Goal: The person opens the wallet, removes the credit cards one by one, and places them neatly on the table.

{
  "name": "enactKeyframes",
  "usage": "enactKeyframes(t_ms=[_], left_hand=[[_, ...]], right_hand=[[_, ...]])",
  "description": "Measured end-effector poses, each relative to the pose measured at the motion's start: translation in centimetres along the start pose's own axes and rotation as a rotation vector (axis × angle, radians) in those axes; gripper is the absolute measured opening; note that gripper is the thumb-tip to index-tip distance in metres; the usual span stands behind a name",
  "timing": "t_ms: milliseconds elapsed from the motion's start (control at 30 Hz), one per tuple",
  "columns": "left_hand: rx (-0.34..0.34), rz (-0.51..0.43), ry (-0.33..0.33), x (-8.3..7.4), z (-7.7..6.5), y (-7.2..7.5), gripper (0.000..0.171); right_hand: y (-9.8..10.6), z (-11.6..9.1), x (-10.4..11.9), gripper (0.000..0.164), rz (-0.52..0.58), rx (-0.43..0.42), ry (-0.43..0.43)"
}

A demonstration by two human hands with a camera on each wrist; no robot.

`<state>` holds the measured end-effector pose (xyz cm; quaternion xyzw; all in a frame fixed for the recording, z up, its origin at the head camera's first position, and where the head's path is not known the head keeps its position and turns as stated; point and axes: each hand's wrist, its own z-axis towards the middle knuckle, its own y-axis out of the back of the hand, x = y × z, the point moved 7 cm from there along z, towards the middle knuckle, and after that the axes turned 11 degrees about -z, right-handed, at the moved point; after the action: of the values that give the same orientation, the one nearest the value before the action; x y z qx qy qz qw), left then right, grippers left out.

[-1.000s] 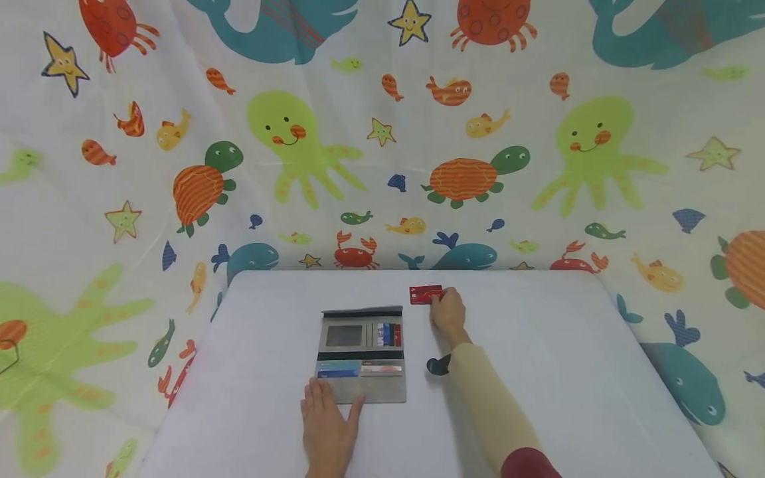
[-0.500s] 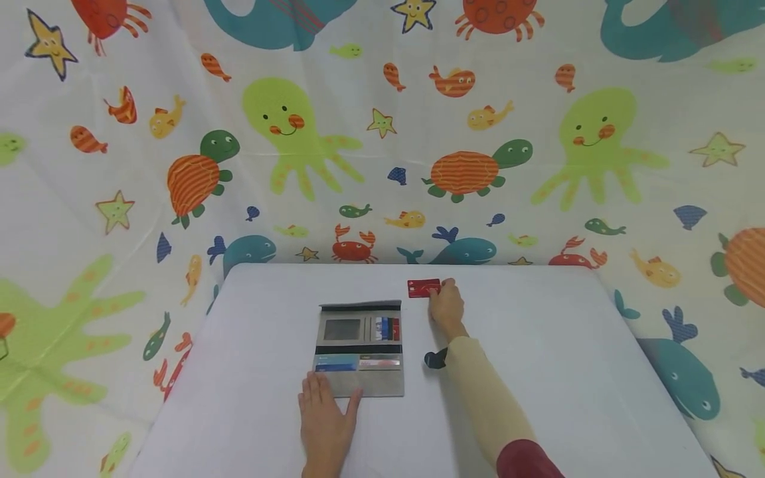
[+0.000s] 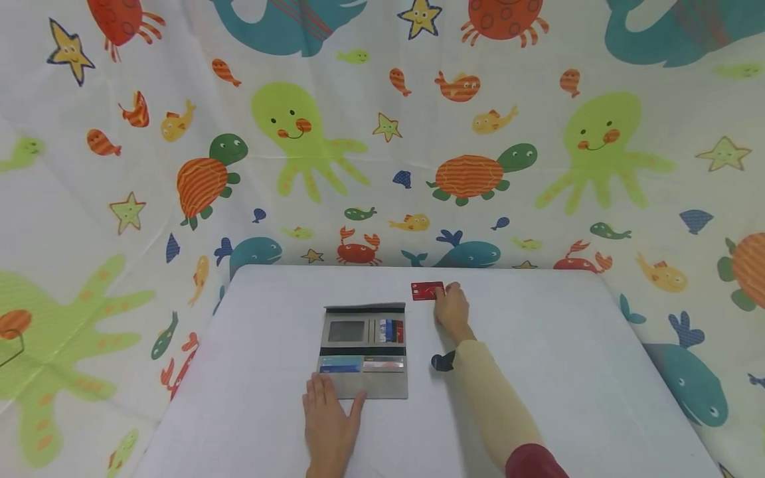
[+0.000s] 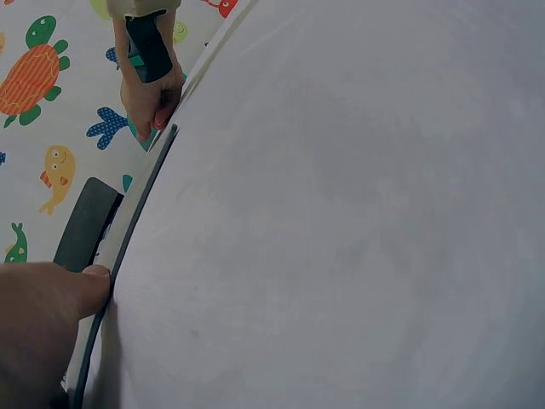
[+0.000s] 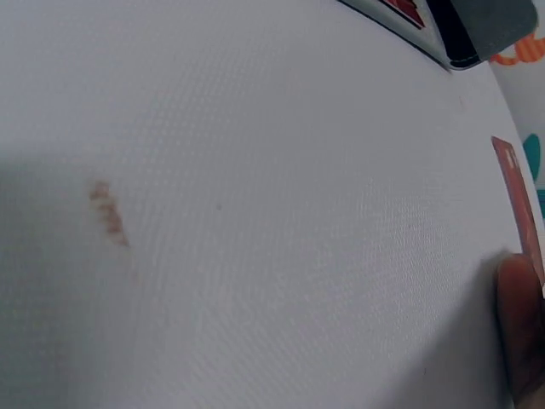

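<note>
Near the far edge of the white cloth-covered table [image 3: 568,365], a red rectangular card [image 3: 425,291] lies with its long side roughly parallel to that edge. The right hand [image 3: 453,313] pinches the card's right end between thumb and bent fingers. Toward the person and to the left, well apart from the hand, an open grey folding wallet [image 3: 379,385] lies on the table. Its upper panel carries a dark rectangular window [image 3: 346,331] and a row of overlapping blue, white and red cards [image 3: 391,331]; its lower panel carries two cards side by side. The left hand [image 3: 331,421] rests at the wallet's near left corner, fingers straight, thumb spread wide. Behind the table hangs a white cloth backdrop [image 3: 370,159] printed with sea animals.
</note>
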<state>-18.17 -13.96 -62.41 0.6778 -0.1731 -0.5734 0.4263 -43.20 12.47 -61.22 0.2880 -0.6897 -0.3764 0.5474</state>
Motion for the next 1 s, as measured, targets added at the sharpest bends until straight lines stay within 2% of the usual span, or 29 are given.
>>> enactKeyframes(t_ms=[233,467,667,833,1000], left_hand=[[-0.035,0.006,-0.03,-0.1,0.1,0.5,0.098],[-0.044,-0.005,-0.03,-0.4,-0.2,0.5,0.098],[-0.041,-0.005,-0.04,-0.4,-0.3,0.3,0.097],[-0.045,0.005,-0.038,-0.4,-0.4,0.5,0.097],[-0.039,0.011,-0.028,-0.3,-0.4,0.5,0.097]], right_hand=[[0.5,-1.1,0.0,0.048,0.097,0.01,0.043],[0.5,-2.3,-0.2,0.041,0.093,-0.018,0.115],[0.7,-4.4,0.1,0.041,0.094,-0.004,0.189],[0.9,-6.5,0.9,0.034,0.094,0.007,0.251],[0.9,-8.5,1.5,0.027,0.068,0.008,0.275]])
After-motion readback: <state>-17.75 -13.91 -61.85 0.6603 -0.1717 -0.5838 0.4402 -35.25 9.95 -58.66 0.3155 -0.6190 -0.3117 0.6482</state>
